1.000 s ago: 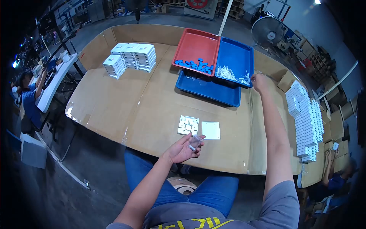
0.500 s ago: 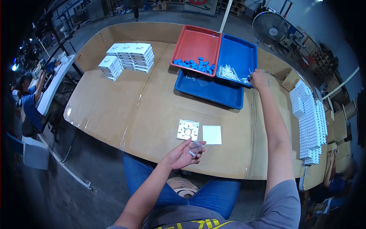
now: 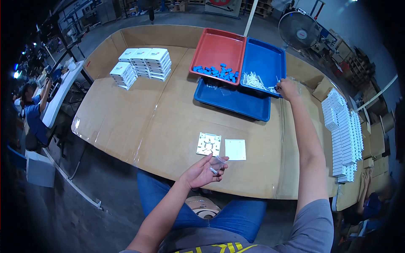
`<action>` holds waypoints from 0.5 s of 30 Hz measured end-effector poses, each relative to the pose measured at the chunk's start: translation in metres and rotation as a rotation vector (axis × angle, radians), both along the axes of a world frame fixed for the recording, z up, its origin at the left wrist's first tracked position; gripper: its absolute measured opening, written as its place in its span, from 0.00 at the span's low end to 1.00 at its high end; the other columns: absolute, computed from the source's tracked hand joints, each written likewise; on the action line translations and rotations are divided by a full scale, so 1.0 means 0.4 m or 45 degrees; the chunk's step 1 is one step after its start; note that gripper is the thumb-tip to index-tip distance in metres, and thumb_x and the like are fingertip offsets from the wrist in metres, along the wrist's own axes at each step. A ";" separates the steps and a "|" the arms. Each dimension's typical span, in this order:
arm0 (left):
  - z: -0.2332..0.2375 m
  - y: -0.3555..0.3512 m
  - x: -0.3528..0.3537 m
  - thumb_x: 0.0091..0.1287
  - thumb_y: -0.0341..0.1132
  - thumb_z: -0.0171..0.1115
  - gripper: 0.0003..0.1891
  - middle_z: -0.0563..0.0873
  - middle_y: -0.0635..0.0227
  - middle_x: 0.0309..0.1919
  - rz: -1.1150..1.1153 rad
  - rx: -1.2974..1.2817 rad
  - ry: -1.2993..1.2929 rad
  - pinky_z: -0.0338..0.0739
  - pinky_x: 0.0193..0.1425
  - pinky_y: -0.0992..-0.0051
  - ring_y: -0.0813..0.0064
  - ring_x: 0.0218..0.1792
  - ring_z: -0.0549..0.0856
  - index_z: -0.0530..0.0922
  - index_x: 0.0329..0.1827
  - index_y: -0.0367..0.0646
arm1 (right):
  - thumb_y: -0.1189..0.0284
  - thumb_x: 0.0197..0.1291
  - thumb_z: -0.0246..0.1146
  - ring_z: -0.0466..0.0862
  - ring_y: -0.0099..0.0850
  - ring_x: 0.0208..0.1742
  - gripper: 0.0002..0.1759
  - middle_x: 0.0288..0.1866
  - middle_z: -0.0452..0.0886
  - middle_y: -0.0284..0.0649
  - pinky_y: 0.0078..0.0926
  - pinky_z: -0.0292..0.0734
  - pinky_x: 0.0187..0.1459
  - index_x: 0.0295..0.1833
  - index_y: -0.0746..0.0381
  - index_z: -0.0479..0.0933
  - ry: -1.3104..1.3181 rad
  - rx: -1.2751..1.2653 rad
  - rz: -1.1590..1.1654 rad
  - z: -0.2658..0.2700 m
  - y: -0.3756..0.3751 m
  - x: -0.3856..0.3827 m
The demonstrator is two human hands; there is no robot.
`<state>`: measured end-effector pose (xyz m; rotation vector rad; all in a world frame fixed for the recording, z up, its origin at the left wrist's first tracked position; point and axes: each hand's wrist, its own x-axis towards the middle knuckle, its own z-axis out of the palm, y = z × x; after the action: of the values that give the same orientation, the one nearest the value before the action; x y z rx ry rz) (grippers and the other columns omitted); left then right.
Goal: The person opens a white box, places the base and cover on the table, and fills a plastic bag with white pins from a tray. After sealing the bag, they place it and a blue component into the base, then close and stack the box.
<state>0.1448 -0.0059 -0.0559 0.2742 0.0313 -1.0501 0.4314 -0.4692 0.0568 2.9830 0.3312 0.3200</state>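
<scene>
My left hand (image 3: 201, 172) is closed around a small clear plastic bag (image 3: 218, 162), palm up at the table's front edge. A small white part (image 3: 214, 170) shows at the bag's lower end. Just beyond this hand lie a square white housing (image 3: 209, 144) with its inner side up and a flat white square plate (image 3: 235, 149). My right hand (image 3: 288, 89) reaches to the front right corner of the blue tray (image 3: 265, 55), fingers pinched. Small white sticks (image 3: 253, 80) lie in that tray near the fingertips. What the fingers hold is too small to tell.
A red tray (image 3: 219, 46) with several blue parts (image 3: 216, 72) adjoins the blue one, and another blue tray (image 3: 232, 101) lies in front. White boxed units (image 3: 143, 63) are stacked at the back left, white housings (image 3: 342, 135) along the right. Other people sit at both sides.
Both hands stay almost where they were. The whole view has shifted very slightly; nothing else has visibly moved.
</scene>
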 end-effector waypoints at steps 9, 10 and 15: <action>-0.005 -0.002 -0.002 0.86 0.58 0.44 0.34 0.85 0.63 0.56 0.011 -0.021 -0.003 0.79 0.59 0.65 0.71 0.48 0.83 0.68 0.80 0.39 | 0.68 0.68 0.73 0.76 0.16 0.34 0.11 0.37 0.85 0.27 0.18 0.70 0.36 0.49 0.65 0.90 -0.090 1.511 -0.092 0.092 0.046 -0.036; -0.005 -0.002 -0.002 0.86 0.58 0.44 0.34 0.85 0.63 0.56 0.014 -0.022 -0.006 0.79 0.59 0.65 0.70 0.48 0.83 0.68 0.80 0.39 | 0.69 0.69 0.73 0.75 0.15 0.33 0.11 0.38 0.86 0.27 0.17 0.69 0.35 0.49 0.65 0.90 -0.048 1.636 -0.058 0.113 0.072 -0.061; -0.005 -0.002 -0.003 0.86 0.56 0.45 0.33 0.85 0.63 0.56 0.014 -0.043 -0.015 0.80 0.59 0.64 0.70 0.48 0.84 0.67 0.81 0.40 | 0.71 0.70 0.72 0.70 0.12 0.30 0.08 0.40 0.88 0.29 0.14 0.63 0.31 0.47 0.64 0.88 0.084 2.018 0.067 0.158 0.179 -0.185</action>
<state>0.1437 -0.0066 -0.0579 0.2495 0.0043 -1.0373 0.3575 -0.3977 0.1198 4.5291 0.1631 0.7655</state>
